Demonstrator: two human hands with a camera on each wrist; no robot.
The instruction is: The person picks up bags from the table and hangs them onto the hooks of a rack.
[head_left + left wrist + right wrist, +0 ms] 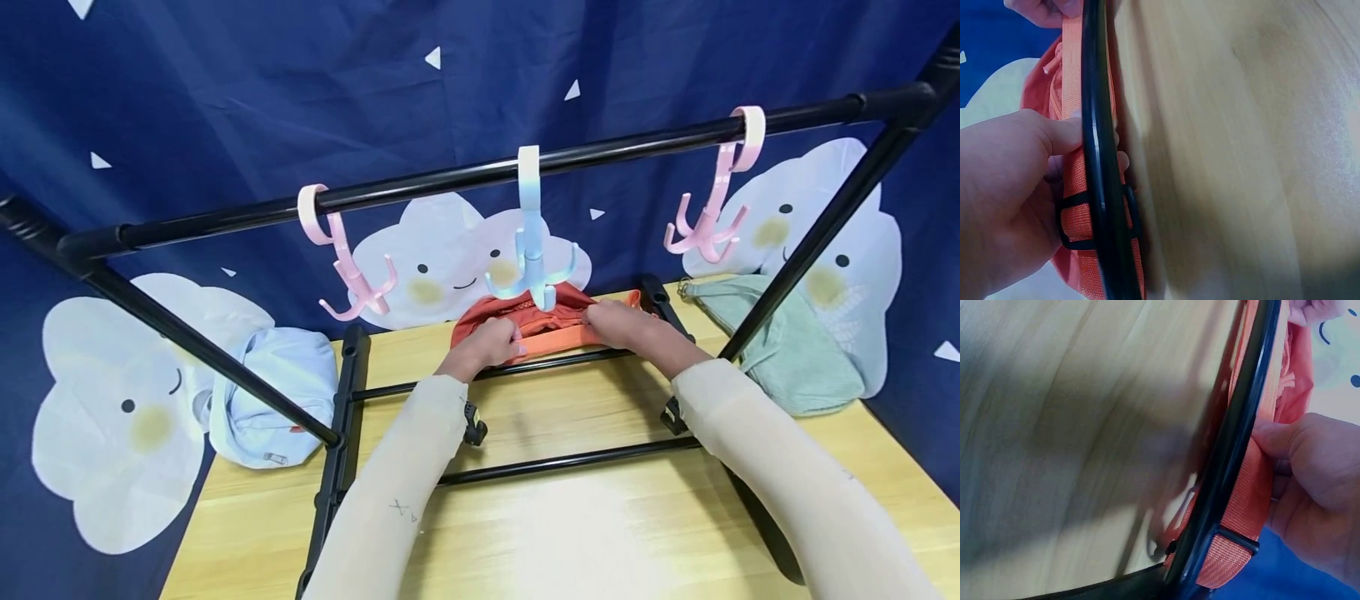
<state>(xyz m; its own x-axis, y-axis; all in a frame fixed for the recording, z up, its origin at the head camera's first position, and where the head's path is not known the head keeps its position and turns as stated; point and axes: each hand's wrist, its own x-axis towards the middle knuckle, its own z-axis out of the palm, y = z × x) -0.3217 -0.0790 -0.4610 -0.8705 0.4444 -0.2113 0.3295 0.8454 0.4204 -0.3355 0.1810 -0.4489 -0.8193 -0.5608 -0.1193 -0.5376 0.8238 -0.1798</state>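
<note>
A red bag (480,312) with an orange webbing strap (558,340) lies at the back of the wooden table, just behind the rack's low rear rail (585,358). My left hand (489,342) pinches the strap towards its left end; in the left wrist view, the thumb presses on the webbing near a black buckle (1075,244). Towards the other end, my right hand (617,323) grips the same strap, thumb on top, beside a black slider (1238,540). Between the hands the strap is stretched fairly straight along the rail. Part of the bag is hidden behind the blue hook.
From the black top bar (450,177) hang a left pink hook (358,283), a blue hook (533,267) and a right pink hook (707,229). A light blue bag (300,379) lies left of the rack, a green bag (795,358) right. A blue curtain (315,83) stands behind.
</note>
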